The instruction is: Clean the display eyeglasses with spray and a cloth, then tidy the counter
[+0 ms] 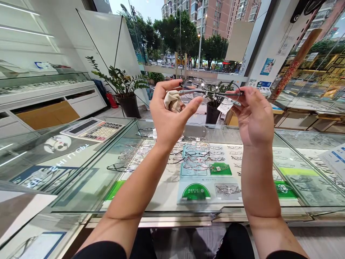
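A pair of thin-rimmed eyeglasses [215, 94] is held up level above the glass counter, with a small white tag [225, 105] hanging near its right side. My left hand [168, 120] grips its left end with the fingers, and a crumpled cream cloth [173, 101] is tucked in the palm. The left thumb points toward the frame's middle. On the other side, my right hand [254, 120] pinches the right end between thumb and fingers. Some of the right fingers are hidden behind the thumb and palm.
Under my forearms stands a glass display case [159, 208] with rows of eyeglasses inside. A large calculator [93, 128] lies on the counter at left. Potted plants [129, 104] stand beyond it, before a window onto the street. Paper sheets [334, 162] lie at the right edge.
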`<action>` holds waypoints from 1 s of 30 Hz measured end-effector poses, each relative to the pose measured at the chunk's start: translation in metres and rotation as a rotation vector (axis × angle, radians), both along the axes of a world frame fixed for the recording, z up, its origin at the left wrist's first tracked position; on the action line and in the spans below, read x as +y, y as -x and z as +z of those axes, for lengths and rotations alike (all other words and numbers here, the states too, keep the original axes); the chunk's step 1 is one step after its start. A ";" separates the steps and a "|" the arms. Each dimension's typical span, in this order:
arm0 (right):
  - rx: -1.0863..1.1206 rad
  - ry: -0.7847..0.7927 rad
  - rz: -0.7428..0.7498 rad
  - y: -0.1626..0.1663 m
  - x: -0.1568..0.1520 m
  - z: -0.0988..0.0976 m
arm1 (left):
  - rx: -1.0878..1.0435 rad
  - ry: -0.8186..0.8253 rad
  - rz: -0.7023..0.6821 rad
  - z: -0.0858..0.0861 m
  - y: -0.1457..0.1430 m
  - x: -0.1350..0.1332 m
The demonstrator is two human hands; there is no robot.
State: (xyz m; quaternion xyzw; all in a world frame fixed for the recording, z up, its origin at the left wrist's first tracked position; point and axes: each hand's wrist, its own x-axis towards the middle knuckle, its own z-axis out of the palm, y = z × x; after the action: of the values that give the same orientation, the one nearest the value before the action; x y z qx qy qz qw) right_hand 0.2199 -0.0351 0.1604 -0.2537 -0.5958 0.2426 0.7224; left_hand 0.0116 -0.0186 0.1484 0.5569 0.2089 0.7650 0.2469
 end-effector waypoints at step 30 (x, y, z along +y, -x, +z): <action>-0.446 -0.337 -0.153 0.035 0.009 -0.022 | -0.285 1.035 -1.333 -0.049 0.010 0.007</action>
State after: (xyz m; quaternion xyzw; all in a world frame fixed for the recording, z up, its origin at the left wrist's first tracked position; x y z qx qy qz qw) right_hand 0.1845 -0.0259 0.1383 -0.2213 -0.7510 0.0231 0.6216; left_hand 0.0018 -0.0119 0.0998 0.2789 0.1279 0.3311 0.8923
